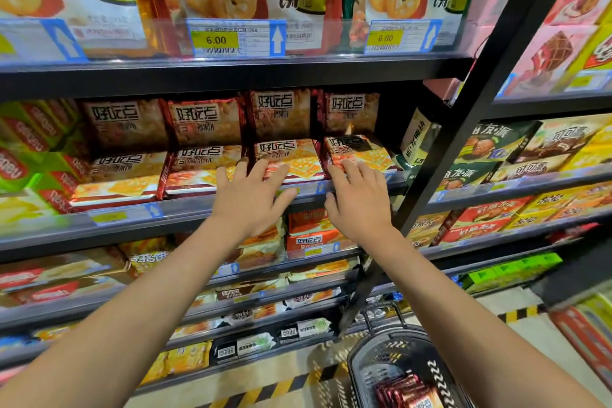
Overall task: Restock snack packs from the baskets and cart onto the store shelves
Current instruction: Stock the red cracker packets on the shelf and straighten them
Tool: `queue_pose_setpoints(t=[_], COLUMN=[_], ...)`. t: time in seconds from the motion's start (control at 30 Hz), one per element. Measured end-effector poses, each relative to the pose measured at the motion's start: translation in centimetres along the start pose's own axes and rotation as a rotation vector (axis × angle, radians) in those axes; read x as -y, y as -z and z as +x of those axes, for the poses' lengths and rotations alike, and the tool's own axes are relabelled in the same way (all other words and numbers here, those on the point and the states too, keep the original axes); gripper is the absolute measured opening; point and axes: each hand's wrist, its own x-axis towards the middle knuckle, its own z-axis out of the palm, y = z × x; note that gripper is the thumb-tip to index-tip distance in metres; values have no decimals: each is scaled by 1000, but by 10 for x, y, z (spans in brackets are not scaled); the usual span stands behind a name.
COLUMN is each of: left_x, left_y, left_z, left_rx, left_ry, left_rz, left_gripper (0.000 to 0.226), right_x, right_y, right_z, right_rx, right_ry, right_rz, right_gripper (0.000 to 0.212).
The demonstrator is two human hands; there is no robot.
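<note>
Red-and-orange cracker packs lie in a row on the middle shelf (185, 209). My left hand (253, 197) reaches to the third pack (291, 156), its spread fingers touching that pack's front edge. My right hand (359, 197) lies with straight fingers on the front of the fourth pack (359, 149) at the row's right end. Neither hand grips anything. Down at the bottom right, a black basket (371, 361) on the floor holds several red packs (407, 394) of the same kind.
A black slanted shelf post (470, 129) stands just right of my right hand. Green boxes (20, 149) fill the shelf's left end, green and yellow packs (490, 149) the bay to the right. More shelves of snacks above and below; yellow-black tape marks the floor.
</note>
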Motion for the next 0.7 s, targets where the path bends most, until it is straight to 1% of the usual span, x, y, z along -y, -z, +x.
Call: queue_pose_setpoints(t=[0.13,0.33,0.4,0.47,0.53,0.63,0.7], left_x=[-3,-5,-11,-22,-39,-72,-93], left_y=[-3,-4,-3,-4,-8,-10,-15], left_z=[1,2,-1,-7,-16,-32,-42], left_rx=[-39,-61,-78,-135,-199,-176,-179], left_ry=[23,5,-7,-67,-165,-262,-320], left_rz=[4,42,36,-6,-60,-131,-144], left_gripper=[69,69,70,72,70,71,68], right_x=[5,5,3,0,-2,-8,-16], right_y=[-1,5,8,11,14,20,22], right_z=[0,-7,-17,-32,-52,-89,-117], right_rx=[31,46,16,-39,-74,-76,-55], right_ry=[10,10,-10,-52,-111,-224,-298], right_rz=[9,80,117,151,174,186,180], right_gripper=[52,62,58,51,49,54,56])
